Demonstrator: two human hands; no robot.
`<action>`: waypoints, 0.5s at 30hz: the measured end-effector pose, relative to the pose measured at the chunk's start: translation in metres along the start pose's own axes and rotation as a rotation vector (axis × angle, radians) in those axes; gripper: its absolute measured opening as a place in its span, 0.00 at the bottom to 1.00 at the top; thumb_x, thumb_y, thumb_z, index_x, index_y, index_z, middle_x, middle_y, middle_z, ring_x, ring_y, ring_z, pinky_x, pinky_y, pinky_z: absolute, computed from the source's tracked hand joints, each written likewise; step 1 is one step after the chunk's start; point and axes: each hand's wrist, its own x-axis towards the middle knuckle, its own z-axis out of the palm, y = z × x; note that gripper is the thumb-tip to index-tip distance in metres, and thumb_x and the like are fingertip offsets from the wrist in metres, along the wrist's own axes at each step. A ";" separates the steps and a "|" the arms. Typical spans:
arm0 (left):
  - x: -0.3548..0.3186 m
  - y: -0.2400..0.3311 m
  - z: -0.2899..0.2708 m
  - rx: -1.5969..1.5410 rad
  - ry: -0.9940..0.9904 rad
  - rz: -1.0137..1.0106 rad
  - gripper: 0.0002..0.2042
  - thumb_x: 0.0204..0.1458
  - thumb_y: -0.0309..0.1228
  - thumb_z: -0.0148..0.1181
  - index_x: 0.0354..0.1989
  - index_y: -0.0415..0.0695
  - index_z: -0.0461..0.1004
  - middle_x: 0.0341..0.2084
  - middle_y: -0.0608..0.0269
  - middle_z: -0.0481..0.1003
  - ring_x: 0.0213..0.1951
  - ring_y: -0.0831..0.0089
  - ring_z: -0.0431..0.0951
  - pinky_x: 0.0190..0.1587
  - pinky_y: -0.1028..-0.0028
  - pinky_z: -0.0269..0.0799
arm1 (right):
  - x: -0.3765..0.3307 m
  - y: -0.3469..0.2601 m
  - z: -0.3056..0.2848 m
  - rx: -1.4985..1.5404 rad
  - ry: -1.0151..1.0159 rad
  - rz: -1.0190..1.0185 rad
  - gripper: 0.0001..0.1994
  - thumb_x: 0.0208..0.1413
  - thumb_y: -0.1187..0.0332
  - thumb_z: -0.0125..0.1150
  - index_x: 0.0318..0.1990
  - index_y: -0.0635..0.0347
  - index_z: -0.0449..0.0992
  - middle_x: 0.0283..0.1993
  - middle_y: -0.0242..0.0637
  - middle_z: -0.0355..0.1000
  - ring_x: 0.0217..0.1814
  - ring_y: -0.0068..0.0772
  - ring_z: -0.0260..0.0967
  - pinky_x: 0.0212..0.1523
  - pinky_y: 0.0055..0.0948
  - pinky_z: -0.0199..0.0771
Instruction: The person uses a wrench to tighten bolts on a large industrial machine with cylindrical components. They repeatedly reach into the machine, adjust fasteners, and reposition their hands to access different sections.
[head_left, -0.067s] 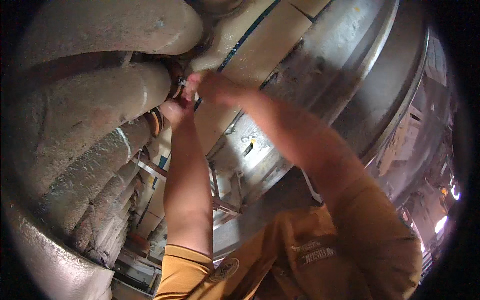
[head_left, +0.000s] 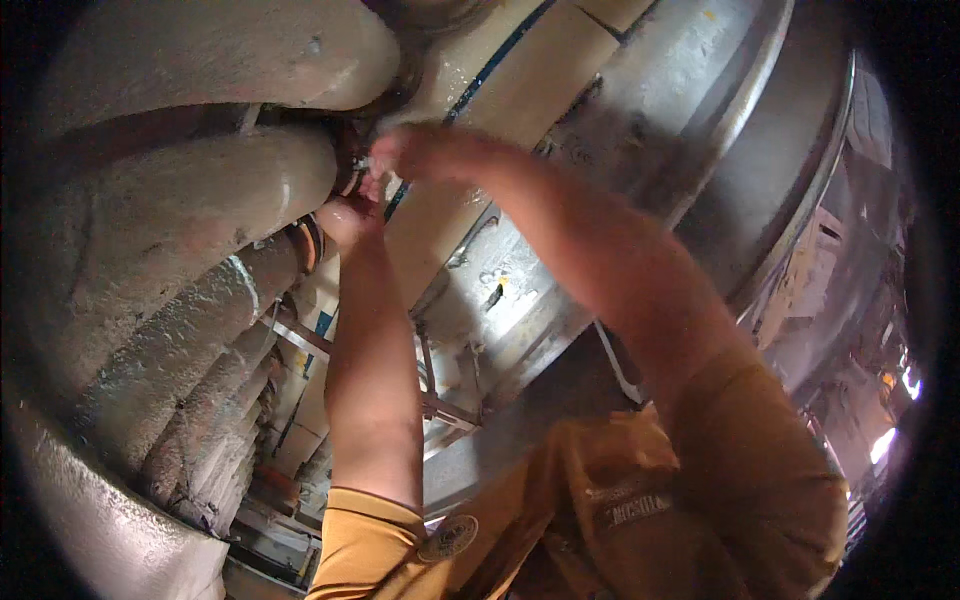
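Note:
Both of my hands meet at the narrowed end of a thick grey pipe-like tube [head_left: 200, 205]. My left hand [head_left: 350, 217] is bent at the wrist, its fingers curled up close against the tube's end. Coming across from the right, my right hand [head_left: 425, 154] is blurred, its fingertips drawn together beside the left fingers. A small pale fitting [head_left: 362, 163] shows at the fingertips, too small and blurred to name. Just below, an orange-brown ring [head_left: 308, 246] circles the end of the tube beneath.
Another thick grey tube [head_left: 230, 50] lies above, and several more run down the left. A beige panelled surface [head_left: 540, 75] with dark seams lies behind my hands. Large curved metal [head_left: 690, 75] rises at the right. A metal bracket [head_left: 445, 408] stands beyond my left forearm.
My right hand and forearm have shifted slightly upward. My left hand stays by the tube's end, and the whole view has moved a little.

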 end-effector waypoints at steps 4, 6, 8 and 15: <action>0.050 0.011 -0.063 0.087 0.069 -0.059 0.20 0.52 0.48 0.48 0.42 0.44 0.72 0.31 0.63 0.74 0.30 0.68 0.73 0.30 0.73 0.72 | 0.014 -0.073 -0.028 -0.221 -0.268 0.442 0.09 0.51 0.72 0.47 0.33 0.57 0.76 0.35 0.41 0.75 0.45 0.39 0.70 0.48 0.33 0.67; 0.031 0.001 -0.038 0.106 -0.055 -0.004 0.19 0.53 0.47 0.48 0.41 0.44 0.71 0.26 0.63 0.73 0.23 0.68 0.71 0.24 0.74 0.70 | -0.002 -0.034 -0.023 -0.306 -0.116 0.163 0.09 0.52 0.71 0.47 0.33 0.57 0.75 0.34 0.41 0.74 0.43 0.39 0.71 0.46 0.34 0.68; 0.016 -0.002 -0.014 0.061 -0.045 0.010 0.20 0.52 0.47 0.48 0.41 0.43 0.71 0.25 0.63 0.73 0.21 0.68 0.71 0.23 0.74 0.70 | -0.011 0.002 -0.005 -0.296 0.115 -0.010 0.09 0.53 0.70 0.47 0.34 0.56 0.75 0.34 0.41 0.74 0.41 0.40 0.71 0.44 0.35 0.68; 0.010 -0.003 -0.016 0.023 -0.070 0.118 0.21 0.54 0.44 0.49 0.47 0.40 0.70 0.41 0.60 0.73 0.41 0.62 0.72 0.35 0.68 0.73 | -0.022 -0.023 0.088 0.117 0.615 0.226 0.12 0.58 0.62 0.46 0.36 0.59 0.72 0.34 0.46 0.73 0.40 0.49 0.71 0.42 0.40 0.68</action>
